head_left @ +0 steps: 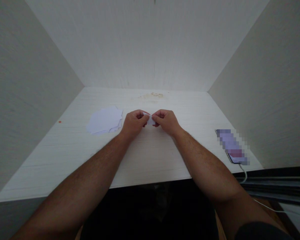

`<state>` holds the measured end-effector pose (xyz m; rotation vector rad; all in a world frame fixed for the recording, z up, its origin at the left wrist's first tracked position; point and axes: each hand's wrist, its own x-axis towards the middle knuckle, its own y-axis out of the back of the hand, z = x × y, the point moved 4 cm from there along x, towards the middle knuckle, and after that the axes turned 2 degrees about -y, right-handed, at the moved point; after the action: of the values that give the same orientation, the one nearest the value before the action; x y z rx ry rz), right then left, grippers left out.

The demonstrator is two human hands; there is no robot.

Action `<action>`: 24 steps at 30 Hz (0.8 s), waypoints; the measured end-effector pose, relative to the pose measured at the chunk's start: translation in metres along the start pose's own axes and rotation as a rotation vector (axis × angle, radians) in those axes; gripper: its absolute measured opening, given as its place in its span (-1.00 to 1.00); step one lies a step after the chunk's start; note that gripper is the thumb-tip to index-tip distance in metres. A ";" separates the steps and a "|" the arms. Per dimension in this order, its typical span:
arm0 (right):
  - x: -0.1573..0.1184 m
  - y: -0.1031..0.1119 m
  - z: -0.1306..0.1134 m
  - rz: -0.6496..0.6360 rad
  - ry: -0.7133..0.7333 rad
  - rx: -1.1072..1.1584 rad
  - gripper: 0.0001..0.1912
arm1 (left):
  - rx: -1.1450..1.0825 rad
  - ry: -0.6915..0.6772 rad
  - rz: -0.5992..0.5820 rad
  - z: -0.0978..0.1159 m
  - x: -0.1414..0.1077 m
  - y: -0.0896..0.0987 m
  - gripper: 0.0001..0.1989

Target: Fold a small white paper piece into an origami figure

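A small piece of white paper (151, 120) is held between my two hands, above the middle of the white table. My left hand (135, 122) pinches its left end between thumb and fingers. The right end is pinched by my right hand (167, 120), with the fingers curled in. Parts of the paper are hidden behind the fingertips. To the left of my left hand, a loose, overlapping pile of white paper sheets (103, 120) lies flat on the table.
A phone (232, 146), its screen blurred, lies on the table (150, 160) at the right, with a white cable (245, 175) running off the edge. Pale walls close in the back and both sides. A brownish stain (153, 96) marks the back of the tabletop.
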<state>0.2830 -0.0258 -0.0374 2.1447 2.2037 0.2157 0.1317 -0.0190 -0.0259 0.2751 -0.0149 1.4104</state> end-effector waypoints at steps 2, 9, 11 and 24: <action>0.000 0.000 0.001 0.001 0.018 -0.018 -0.87 | -0.002 -0.005 -0.003 -0.001 0.000 0.000 -0.89; -0.001 0.001 0.000 0.030 0.093 -0.079 -0.84 | 0.021 0.002 -0.004 0.000 0.000 -0.001 -0.89; -0.002 0.002 -0.002 0.044 0.111 -0.103 -0.85 | 0.025 -0.003 0.000 0.001 -0.001 -0.002 -0.90; -0.005 0.001 -0.005 0.082 0.192 -0.195 -0.82 | -0.003 -0.028 -0.047 -0.002 0.000 -0.003 -0.88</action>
<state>0.2838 -0.0306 -0.0326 2.1883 2.0867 0.6390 0.1344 -0.0192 -0.0287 0.2913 -0.0333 1.3601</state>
